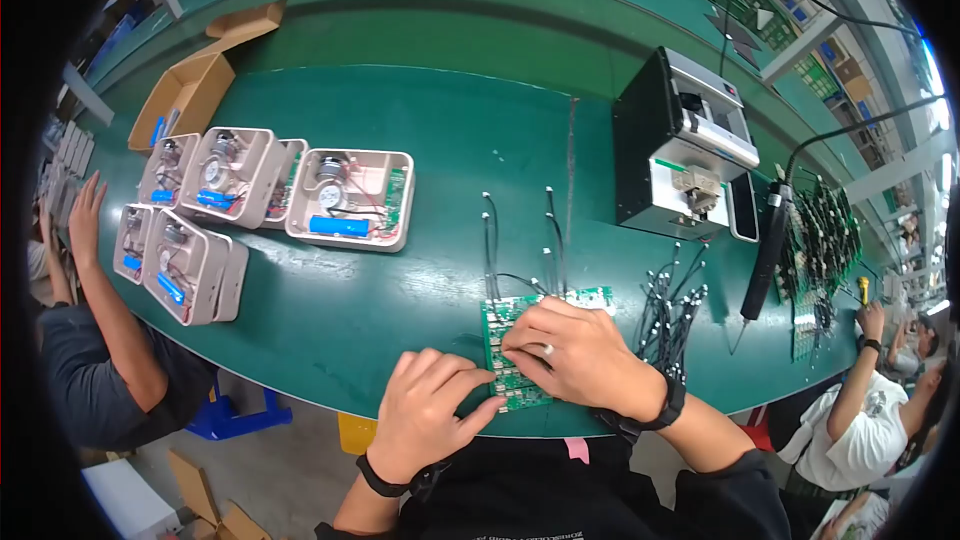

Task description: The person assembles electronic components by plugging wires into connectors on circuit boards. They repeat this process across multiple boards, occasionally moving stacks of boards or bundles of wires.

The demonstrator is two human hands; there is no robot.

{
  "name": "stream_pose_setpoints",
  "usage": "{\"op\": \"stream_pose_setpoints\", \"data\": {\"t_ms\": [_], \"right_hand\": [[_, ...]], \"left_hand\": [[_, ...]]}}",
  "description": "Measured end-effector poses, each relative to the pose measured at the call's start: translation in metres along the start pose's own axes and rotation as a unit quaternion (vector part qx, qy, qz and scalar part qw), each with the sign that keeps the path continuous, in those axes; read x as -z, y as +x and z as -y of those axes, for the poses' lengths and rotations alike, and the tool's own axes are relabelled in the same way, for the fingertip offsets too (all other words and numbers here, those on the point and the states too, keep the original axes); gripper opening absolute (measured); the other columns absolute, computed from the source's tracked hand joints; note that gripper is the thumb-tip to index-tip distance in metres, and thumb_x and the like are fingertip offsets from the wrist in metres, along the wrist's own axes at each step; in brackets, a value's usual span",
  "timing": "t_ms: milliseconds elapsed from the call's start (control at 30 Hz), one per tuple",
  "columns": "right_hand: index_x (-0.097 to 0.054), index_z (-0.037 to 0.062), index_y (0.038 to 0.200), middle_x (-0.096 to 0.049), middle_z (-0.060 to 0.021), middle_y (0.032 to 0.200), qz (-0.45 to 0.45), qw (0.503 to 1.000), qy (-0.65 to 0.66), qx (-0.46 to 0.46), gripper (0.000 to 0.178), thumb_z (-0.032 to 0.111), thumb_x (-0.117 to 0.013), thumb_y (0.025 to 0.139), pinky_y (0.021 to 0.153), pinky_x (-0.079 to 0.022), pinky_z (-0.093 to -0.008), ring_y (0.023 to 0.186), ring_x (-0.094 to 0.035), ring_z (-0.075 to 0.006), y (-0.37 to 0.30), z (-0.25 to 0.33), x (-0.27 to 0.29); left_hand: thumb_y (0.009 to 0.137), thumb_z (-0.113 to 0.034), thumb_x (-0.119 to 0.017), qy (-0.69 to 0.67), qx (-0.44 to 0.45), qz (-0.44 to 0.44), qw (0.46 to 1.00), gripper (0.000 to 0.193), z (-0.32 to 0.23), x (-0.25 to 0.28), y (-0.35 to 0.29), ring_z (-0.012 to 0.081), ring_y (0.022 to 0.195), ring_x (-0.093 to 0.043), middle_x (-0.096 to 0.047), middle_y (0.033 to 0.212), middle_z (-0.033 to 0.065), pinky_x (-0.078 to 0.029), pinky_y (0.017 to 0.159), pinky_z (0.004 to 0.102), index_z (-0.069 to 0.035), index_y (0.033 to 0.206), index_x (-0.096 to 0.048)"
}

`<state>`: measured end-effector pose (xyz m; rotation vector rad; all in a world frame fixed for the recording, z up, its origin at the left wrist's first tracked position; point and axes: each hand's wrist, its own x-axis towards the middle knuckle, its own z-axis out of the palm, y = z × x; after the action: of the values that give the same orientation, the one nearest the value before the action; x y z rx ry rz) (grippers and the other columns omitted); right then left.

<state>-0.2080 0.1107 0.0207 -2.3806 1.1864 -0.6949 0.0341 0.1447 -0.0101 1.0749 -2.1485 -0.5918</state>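
A green circuit board panel (495, 325) lies flat on the bench just in front of me, partly covered by my hands. At its left edge my left hand (428, 406) has curled fingers, with thumb and index finger holding the board. My right hand (580, 355) is over the middle of the panel, its fingertips pinched together; whatever they hold is hidden beneath them. Thin black cables (553, 225) with white plugs stretch from the panel's far side across the bench. Right of the panel rests a loose bundle of similar black cables (668, 325) with white ends.
Pale housings (400, 230) with blue cells and wiring stand at left, before an open cardboard box (200, 90). A black-and-white bench machine (640, 155) stands back right. Beside it are a black powered screwdriver (766, 260) and stacked cabled boards (820, 240). Other people sit on both sides.
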Motion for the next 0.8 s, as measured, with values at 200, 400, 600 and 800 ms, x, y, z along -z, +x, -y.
{"op": "stream_pose_setpoints", "data": {"t_ms": [200,400,600,800], "right_hand": [[-0.079,0.0093,0.091,-0.074,-0.0039,0.090,0.032,0.999,-0.015,-0.029,0.009,0.013,-0.087,0.089,0.065,-0.056,-0.0394,0.080,-0.073,-0.0253,0.007,0.007,0.006],[-0.080,0.0069,0.092,-0.078,-0.0094,0.084,0.199,0.960,0.041,-0.193,0.011,0.016,-0.085,0.089,0.073,-0.060,-0.0446,0.080,-0.077,-0.0304,0.034,0.005,0.022],[-0.080,0.0076,0.091,-0.080,-0.0135,0.086,0.192,0.968,0.016,-0.160,0.008,0.015,-0.082,0.088,0.077,-0.062,-0.0487,0.089,-0.079,-0.0361,0.027,-0.018,0.013],[-0.075,0.0009,0.095,-0.078,-0.0140,0.098,0.033,0.985,0.160,-0.050,0.010,0.011,-0.077,0.097,0.076,-0.061,-0.0479,0.088,-0.078,-0.0350,-0.010,0.000,0.037]], "left_hand": [[0.079,-0.025,-0.097,0.006,0.009,0.001,1.000,0.028,0.000,0.000,-0.001,0.0226,0.087,-0.064,-0.071,0.096,0.0002,-0.045,0.078,0.0389,-0.013,0.099,-0.081],[0.079,-0.026,-0.097,0.006,0.016,0.010,1.000,0.028,-0.004,0.001,-0.004,0.0219,0.087,-0.065,-0.072,0.095,-0.0007,-0.045,0.079,0.0376,-0.013,0.099,-0.081],[0.077,-0.023,-0.096,-0.006,0.006,0.029,1.000,0.030,-0.004,-0.006,0.005,0.0260,0.089,-0.065,-0.072,0.096,0.0025,-0.046,0.082,0.0405,-0.012,0.099,-0.080],[0.071,-0.013,-0.092,0.003,0.034,0.015,0.999,0.031,-0.003,0.001,0.000,0.0332,0.091,-0.062,-0.068,0.094,0.0098,-0.045,0.086,0.0441,-0.006,0.096,-0.074]]}}
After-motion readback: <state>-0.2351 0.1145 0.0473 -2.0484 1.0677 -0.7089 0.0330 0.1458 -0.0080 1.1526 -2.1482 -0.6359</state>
